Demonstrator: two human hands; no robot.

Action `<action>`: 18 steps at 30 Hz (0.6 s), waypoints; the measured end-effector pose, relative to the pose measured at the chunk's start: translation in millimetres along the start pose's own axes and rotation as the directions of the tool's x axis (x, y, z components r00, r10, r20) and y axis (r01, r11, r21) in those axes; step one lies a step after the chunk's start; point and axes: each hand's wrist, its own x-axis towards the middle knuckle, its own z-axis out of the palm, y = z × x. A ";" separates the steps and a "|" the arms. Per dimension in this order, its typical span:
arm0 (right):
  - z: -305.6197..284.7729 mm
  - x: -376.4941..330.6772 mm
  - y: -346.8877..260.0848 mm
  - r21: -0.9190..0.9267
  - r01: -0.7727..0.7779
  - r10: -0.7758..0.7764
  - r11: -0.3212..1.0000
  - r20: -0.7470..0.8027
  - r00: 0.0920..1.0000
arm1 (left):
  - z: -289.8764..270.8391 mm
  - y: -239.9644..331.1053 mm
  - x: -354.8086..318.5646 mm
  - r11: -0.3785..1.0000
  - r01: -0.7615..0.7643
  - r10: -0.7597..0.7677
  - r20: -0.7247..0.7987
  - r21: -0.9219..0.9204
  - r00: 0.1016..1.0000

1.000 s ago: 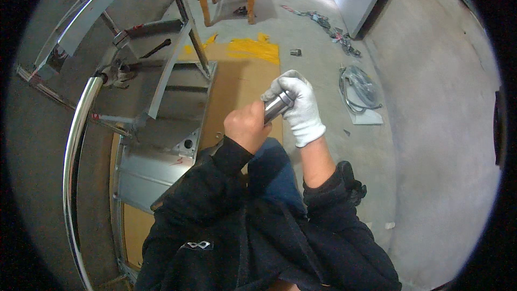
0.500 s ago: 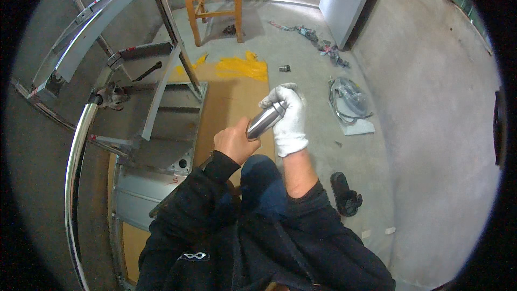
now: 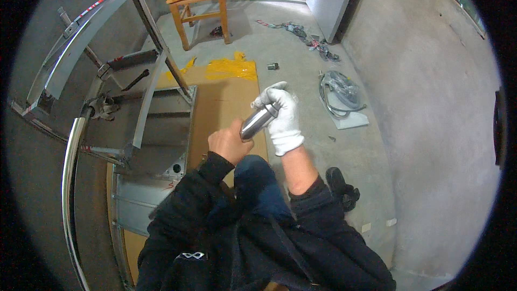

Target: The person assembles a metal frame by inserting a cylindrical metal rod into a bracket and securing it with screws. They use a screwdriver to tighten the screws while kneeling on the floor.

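While both hands clamp 1 metal cylinder (image 3: 259,120): bare left hand (image 3: 229,143) fisted on lower end, white-gloved right hand (image 3: 281,116) wrapped round upper end, cylinder tilted between, above knee. Judged stiff, smooth, slippery on bare skin, fairly heavy; hold at both ends. Left of grip: grey metal frame (image 3: 134,124) on cardboard sheet (image 3: 226,102). Beyond grip: yellow tape patch (image 3: 231,68). Right of grip: clear bag with cable (image 3: 342,94). Farthest: wooden chair (image 3: 199,0).

Single head view — steeply downward, close above the hands (image 3: 258,126)
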 end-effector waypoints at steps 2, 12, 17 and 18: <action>5.9 -0.1 4.1 -0.005 0.039 -0.039 0.999 -0.030 0.999 | -1.7 -3.2 4.7 1.000 0.008 -0.008 -0.014 0.004 1.000; 21.1 10.7 0.5 -0.054 0.007 -0.010 0.999 -0.058 0.998 | -7.1 1.8 2.2 0.998 0.066 -0.064 -0.128 0.015 0.990; 15.5 21.0 -5.0 -0.090 -0.098 0.100 0.991 0.016 0.995 | -0.8 -2.4 2.7 1.000 0.013 -0.014 -0.170 -0.006 0.985; 14.1 21.0 -5.5 -0.088 -0.100 0.103 0.991 0.026 0.994 | 0.4 -3.2 2.2 1.000 0.005 -0.007 -0.175 -0.009 0.985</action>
